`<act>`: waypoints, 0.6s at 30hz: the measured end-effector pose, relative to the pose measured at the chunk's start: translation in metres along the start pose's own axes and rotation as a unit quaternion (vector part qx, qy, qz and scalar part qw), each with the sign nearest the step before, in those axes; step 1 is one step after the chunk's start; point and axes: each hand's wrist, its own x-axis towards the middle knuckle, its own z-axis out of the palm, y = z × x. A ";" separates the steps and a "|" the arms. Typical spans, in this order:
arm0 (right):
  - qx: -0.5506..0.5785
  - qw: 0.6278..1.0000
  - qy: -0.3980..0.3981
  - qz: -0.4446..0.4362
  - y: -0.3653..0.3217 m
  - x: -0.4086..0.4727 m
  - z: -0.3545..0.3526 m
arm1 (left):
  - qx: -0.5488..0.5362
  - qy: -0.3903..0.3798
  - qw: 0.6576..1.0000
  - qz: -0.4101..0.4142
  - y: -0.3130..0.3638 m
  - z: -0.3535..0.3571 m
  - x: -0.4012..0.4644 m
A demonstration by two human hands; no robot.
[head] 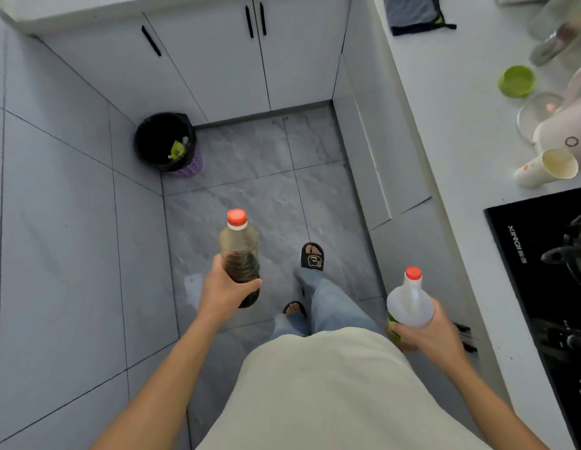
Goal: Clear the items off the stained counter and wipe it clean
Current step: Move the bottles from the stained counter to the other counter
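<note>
My left hand point(226, 289) grips a brown bottle point(239, 246) with dark liquid and a red cap, held upright over the grey floor. My right hand point(425, 332) holds a clear bottle point(410, 303) with a red cap and a green label, just left of the white counter point(451, 125). On the counter lie a tipped paper cup point(546, 167), a green bowl point(516, 81), a glass lid point(536, 112), a pale pink appliance point(565, 125) and a dark cloth point(412, 14).
A black cooktop point(549, 271) is set into the counter at right. A black-lined bin point(167, 142) stands in the floor corner by the tiled wall. White cabinets with black handles point(250, 21) close the far end. My feet in sandals stand on the floor.
</note>
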 end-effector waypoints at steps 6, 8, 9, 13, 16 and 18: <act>0.033 0.999 0.036 0.009 -0.063 0.065 -0.016 | 0.017 -0.003 1.000 0.017 0.069 -0.010 0.077; 0.041 0.998 0.046 0.000 -0.096 0.087 -0.021 | 0.030 0.002 1.000 0.010 0.082 -0.015 0.093; 0.044 0.998 0.046 -0.004 -0.115 0.100 -0.025 | 0.036 0.004 0.999 0.004 0.088 -0.018 0.100; 0.044 0.997 0.038 -0.042 -0.188 0.150 -0.036 | 0.046 0.011 0.999 -0.026 0.094 -0.028 0.121; 0.048 0.996 0.032 -0.073 -0.241 0.182 -0.039 | 0.052 0.004 0.997 -0.060 0.091 -0.040 0.135; 0.042 0.995 0.040 -0.087 -0.275 0.200 -0.041 | 0.054 0.003 0.995 -0.078 0.090 -0.049 0.145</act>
